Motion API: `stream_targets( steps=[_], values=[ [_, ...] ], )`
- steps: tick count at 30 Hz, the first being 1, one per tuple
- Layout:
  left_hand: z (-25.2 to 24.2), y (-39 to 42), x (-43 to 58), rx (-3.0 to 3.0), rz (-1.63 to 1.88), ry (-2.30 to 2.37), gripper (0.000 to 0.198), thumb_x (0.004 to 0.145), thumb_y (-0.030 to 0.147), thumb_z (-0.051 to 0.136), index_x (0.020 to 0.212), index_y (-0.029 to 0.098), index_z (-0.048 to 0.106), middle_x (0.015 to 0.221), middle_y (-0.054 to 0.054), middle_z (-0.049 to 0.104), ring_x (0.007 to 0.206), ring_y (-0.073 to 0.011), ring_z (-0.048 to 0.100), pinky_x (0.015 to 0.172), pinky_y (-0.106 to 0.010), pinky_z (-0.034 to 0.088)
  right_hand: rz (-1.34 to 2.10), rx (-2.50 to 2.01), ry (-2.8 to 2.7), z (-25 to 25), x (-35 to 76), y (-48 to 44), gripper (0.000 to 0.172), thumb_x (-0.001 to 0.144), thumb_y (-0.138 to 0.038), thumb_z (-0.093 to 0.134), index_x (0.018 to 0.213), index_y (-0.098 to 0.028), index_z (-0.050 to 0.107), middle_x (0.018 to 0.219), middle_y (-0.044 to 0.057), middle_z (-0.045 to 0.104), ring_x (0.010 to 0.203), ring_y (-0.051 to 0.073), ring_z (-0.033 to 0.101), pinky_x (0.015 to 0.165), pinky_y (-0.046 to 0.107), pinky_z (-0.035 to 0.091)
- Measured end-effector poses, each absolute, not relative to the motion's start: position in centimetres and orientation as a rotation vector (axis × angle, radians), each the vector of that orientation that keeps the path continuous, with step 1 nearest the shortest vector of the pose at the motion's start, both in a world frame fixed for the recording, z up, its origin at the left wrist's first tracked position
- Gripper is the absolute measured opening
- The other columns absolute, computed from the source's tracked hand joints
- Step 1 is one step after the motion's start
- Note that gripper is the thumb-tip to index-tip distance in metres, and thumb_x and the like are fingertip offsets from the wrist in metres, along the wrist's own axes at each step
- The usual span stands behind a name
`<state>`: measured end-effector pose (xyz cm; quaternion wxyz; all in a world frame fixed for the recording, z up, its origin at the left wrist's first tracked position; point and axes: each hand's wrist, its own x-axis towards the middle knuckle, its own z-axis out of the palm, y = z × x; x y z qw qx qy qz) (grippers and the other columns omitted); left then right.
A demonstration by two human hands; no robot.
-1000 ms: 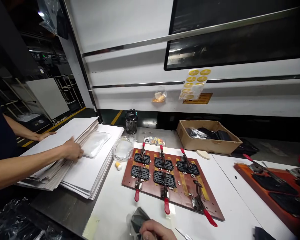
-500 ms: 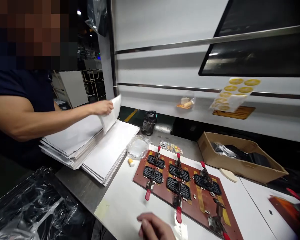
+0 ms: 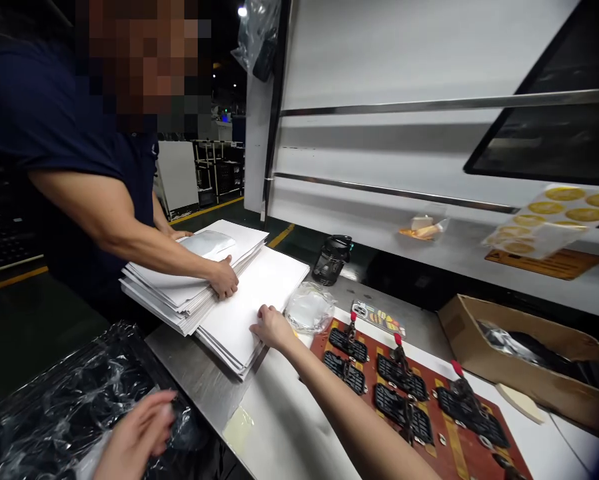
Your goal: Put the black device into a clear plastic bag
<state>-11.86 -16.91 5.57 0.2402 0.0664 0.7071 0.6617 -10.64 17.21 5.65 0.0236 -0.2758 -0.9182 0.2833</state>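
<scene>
My right hand [image 3: 273, 328] reaches to the near right edge of a stack of white sheets [image 3: 264, 277]. Its fingers are bent and pinch at the edge of the sheets; how many they hold is hidden. My left hand [image 3: 140, 433], slightly blurred, hovers over the black plastic sheeting [image 3: 94, 380] with fingers stretched out and nothing visible in it. Left of that stack lies a second, taller pile of white sheets [image 3: 189, 312]. A co-worker's hand [image 3: 225, 279] rests at this taller pile's right side, over the lower stack.
Right of the sheets stands a brown fixture board [image 3: 444, 453] with black ribbed parts and red-handled clamps. A clear plastic roll [image 3: 309, 308], a phone [image 3: 379, 319], a dark jug [image 3: 332, 260] and a cardboard box [image 3: 464, 323] sit behind. The co-worker leans in from the left.
My right hand has moved out to the sheet stack, and my left hand has come into view. The co-worker's hand has lowered from a lifted sheet onto the piles. The view has shifted left.
</scene>
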Motion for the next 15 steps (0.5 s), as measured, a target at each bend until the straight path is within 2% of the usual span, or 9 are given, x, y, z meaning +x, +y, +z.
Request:
stream_targets(
  steps=[1,2,3,5,7,9,11,15],
  values=[
    [5.4,-14.1,-12.3,0.102,1.902,1.667,0.068,0.063,0.055,0.091,0.112,0.012,0.071,0.093,-0.013,0.076,0.076,-0.0234,0.072,0.062,-0.03,0.06,0.868,-0.872,-2.849,5.6,-10.6,17.2,0.034,0.088,-0.033,0.074,0.114,-0.015,0.061,0.117,0.007,0.059,0.106,0.023,0.057,0.099,0.044,0.047],
    [5.1,-11.2,-12.7,0.086,1.935,1.555,0.062,0.072,0.046,0.089,0.12,0.014,0.068,0.11,-0.014,0.075,0.091,-0.0245,0.073,0.077,-0.032,0.062,0.862,-0.9,-2.843,5.5,-10.4,17.3,0.037,0.087,-0.033,0.075,0.116,-0.014,0.061,0.118,0.008,0.058,0.107,0.023,0.057,0.1,0.044,0.046],
    [4.9,-8.5,-13.2,0.05,1.963,1.504,0.051,0.078,0.036,0.085,0.12,0.014,0.067,0.116,-0.015,0.073,0.097,-0.0242,0.072,0.085,-0.033,0.062,0.859,-0.944,-2.821,5.4,-10.2,17.4,0.041,0.086,-0.034,0.076,0.118,-0.014,0.06,0.121,0.009,0.057,0.108,0.023,0.056,0.101,0.044,0.046],
    [4.4,-4.5,-14.3,-0.072,2.027,1.44,0.028,0.088,0.018,0.074,0.113,0.01,0.065,0.109,-0.014,0.073,0.098,-0.0211,0.072,0.092,-0.034,0.06,0.874,-1.052,-2.738,5.3,-9.8,17.7,0.049,0.086,-0.036,0.075,0.124,-0.012,0.056,0.126,0.012,0.054,0.11,0.025,0.055,0.102,0.044,0.044],
    [3.9,-2.6,-15.2,-0.172,2.077,1.411,0.012,0.092,0.01,0.065,0.103,0.009,0.063,0.093,-0.009,0.072,0.09,-0.0183,0.072,0.09,-0.035,0.06,0.96,-1.139,-2.633,5.0,-9.4,18.0,0.052,0.09,-0.039,0.071,0.13,-0.012,0.051,0.124,0.013,0.056,0.105,0.023,0.058,0.097,0.041,0.048],
    [3.5,-2.5,-15.8,-0.235,2.109,1.409,0.008,0.093,0.007,0.061,0.1,0.01,0.062,0.084,-0.003,0.069,0.085,-0.0168,0.071,0.086,-0.036,0.061,1.097,-1.199,-2.534,4.6,-9.3,18.3,0.049,0.096,-0.043,0.065,0.132,-0.013,0.051,0.115,0.009,0.061,0.095,0.019,0.062,0.089,0.037,0.052],
    [3.4,-3.0,-16.0,-0.259,2.121,1.423,0.011,0.093,0.006,0.061,0.102,0.011,0.062,0.087,-0.002,0.069,0.087,-0.0166,0.07,0.086,-0.035,0.06,1.22,-1.258,-2.442,4.3,-9.2,18.6,0.044,0.098,-0.045,0.062,0.129,-0.014,0.054,0.109,0.007,0.063,0.089,0.017,0.063,0.084,0.035,0.054],
    [4.1,-3.1,-16.0,-0.206,2.107,1.449,0.014,0.092,0.007,0.063,0.106,0.01,0.062,0.097,-0.005,0.07,0.093,-0.0182,0.07,0.086,-0.035,0.059,1.378,-1.339,-2.276,4.2,-9.1,18.7,0.036,0.099,-0.043,0.062,0.121,-0.014,0.059,0.109,0.007,0.063,0.091,0.017,0.063,0.083,0.035,0.056]
  ],
)
